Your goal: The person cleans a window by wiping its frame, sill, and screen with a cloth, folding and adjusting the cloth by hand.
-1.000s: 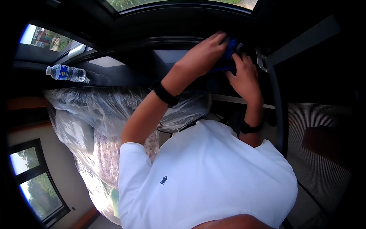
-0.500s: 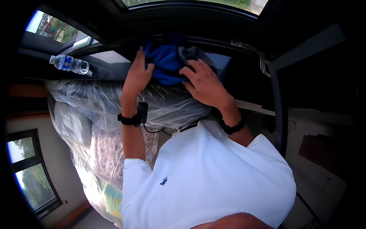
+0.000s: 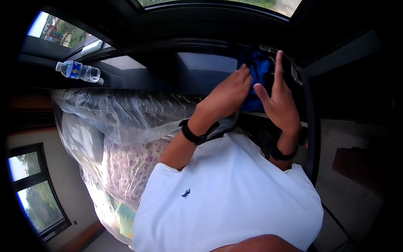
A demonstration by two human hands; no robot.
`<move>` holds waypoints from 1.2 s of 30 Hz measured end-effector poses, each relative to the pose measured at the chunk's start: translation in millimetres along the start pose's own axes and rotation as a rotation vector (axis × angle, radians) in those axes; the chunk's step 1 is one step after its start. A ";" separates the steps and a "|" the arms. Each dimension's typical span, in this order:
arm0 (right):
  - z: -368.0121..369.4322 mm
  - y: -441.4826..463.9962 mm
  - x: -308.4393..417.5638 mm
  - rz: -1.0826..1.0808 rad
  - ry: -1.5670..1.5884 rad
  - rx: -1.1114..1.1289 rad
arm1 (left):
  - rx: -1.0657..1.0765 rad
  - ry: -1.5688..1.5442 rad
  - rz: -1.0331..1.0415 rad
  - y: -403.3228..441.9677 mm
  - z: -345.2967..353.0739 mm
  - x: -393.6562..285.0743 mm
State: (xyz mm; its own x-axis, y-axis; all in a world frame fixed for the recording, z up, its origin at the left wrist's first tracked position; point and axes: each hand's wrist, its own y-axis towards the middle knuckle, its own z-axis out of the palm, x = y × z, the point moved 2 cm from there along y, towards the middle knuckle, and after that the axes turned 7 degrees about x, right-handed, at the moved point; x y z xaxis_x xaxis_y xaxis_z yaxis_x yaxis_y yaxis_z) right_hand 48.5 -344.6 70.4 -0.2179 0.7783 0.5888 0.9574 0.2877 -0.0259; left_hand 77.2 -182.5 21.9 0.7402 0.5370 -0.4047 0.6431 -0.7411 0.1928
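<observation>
A crumpled blue cloth (image 3: pixel 259 69) lies at the right end of the dark, glossy window sill (image 3: pixel 168 75), partly hidden by my hands. My left hand (image 3: pixel 226 94) is at the cloth's left side, its fingers stretched towards it and slightly blurred. On the other side, my right hand (image 3: pixel 280 105) is held upright and open, with thumb and fingers apart, beside the cloth's right edge. Whether either palm presses on the fabric is hard to make out.
A water bottle (image 3: pixel 79 71) with a blue label lies on the sill's left part. Below the sill, clear plastic sheeting (image 3: pixel 138 113) covers a flowered fabric bundle (image 3: pixel 130 168). A dark window frame (image 3: pixel 218 9) rises behind, and a dark upright post (image 3: pixel 312 147) stands at right.
Both hands and the blue cloth have moved right along the sill, uncovering its glossy middle. My right hand has straightened from its curled pose on the cloth; the grey part no longer shows.
</observation>
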 end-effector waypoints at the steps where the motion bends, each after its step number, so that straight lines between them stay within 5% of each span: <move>1: 0.0 1.4 -5.4 -0.002 0.044 -0.126 | -0.009 0.000 -0.020 6.0 4.1 -6.4; 7: 20.9 10.7 -5.4 -0.029 -0.016 -0.329 | -0.038 -0.091 0.077 1.2 0.0 -10.9; 10: 39.0 28.6 -2.4 -0.005 0.095 -0.238 | -0.040 0.083 -0.103 -34.8 -25.4 -21.0; 12: 50.7 38.6 13.4 -0.099 -0.259 -0.299 | -0.011 0.041 -0.263 -66.5 -43.8 -22.1; 14: 64.7 49.4 30.6 -0.104 -0.269 -0.287 | 0.011 0.027 -0.380 -96.7 -58.4 -22.4; 21: 127.5 86.5 106.4 -0.574 -0.076 -0.090 | -0.157 0.021 -0.938 -175.1 -77.8 17.9; 29: 133.9 76.7 122.3 -0.761 0.115 0.104 | -0.031 0.272 -0.895 -166.6 -75.7 26.4; 33: 98.3 66.4 100.9 -0.545 0.391 0.393 | 0.081 0.235 -0.709 -144.8 -79.9 25.6; 36: 68.5 54.8 55.9 -0.438 0.589 0.295 | -0.026 0.098 -0.464 -100.5 -62.1 4.6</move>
State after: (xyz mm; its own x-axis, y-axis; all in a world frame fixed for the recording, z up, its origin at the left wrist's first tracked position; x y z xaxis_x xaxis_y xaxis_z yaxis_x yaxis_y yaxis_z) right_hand 75.8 -247.1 46.6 -0.3485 0.1597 0.9236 0.6997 0.7000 0.1430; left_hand 28.1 -80.5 56.2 0.3874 0.8455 -0.3676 0.9141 -0.4041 0.0341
